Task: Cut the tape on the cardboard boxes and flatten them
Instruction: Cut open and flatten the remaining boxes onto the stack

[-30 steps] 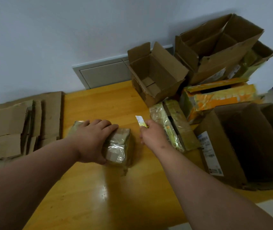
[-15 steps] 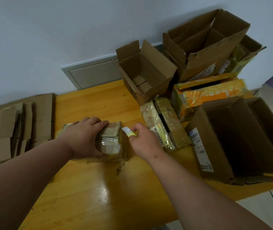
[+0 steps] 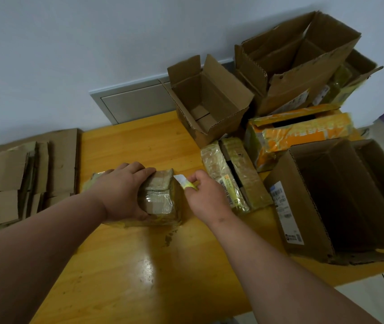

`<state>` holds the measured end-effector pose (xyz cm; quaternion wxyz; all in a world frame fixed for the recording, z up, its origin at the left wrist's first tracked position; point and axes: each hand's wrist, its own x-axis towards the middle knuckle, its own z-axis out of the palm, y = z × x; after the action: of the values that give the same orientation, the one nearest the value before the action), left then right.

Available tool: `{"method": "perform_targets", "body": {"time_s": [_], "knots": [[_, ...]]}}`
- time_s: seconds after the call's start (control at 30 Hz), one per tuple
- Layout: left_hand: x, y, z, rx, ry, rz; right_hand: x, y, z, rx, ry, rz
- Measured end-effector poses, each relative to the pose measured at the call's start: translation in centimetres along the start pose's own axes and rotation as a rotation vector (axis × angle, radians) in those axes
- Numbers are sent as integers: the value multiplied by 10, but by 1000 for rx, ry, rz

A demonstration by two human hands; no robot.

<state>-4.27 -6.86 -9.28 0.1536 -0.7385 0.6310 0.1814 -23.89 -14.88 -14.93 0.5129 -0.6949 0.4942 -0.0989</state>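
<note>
1. A small taped box (image 3: 160, 197) is seen lying on the wooden bench (image 3: 121, 265), near its middle.
2. The box is gripped from above by the left hand (image 3: 123, 190); its fingers (image 3: 139, 170) are curled over the far edge, thumb at the near side.
3. A small cutter (image 3: 184, 182), white blade with a yellow body, is pinched by the right hand (image 3: 206, 197); the blade tip is held just beside the box's right top edge. Contact cannot be told.
4. Flattened cardboard (image 3: 23, 174) is stacked at the bench's left end.
5. Open boxes (image 3: 209, 104) are piled at the right.
</note>
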Motion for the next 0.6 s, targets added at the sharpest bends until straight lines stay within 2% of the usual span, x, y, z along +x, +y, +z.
{"method": "perform_targets", "body": {"time_s": [0.17,0.6], "knots": [[0,1,0,7,4,-4,1,-5,-1,-14,-37,-3],[1,2,-2,-37,0,-21,1,-6,1,23,2,49]]}}
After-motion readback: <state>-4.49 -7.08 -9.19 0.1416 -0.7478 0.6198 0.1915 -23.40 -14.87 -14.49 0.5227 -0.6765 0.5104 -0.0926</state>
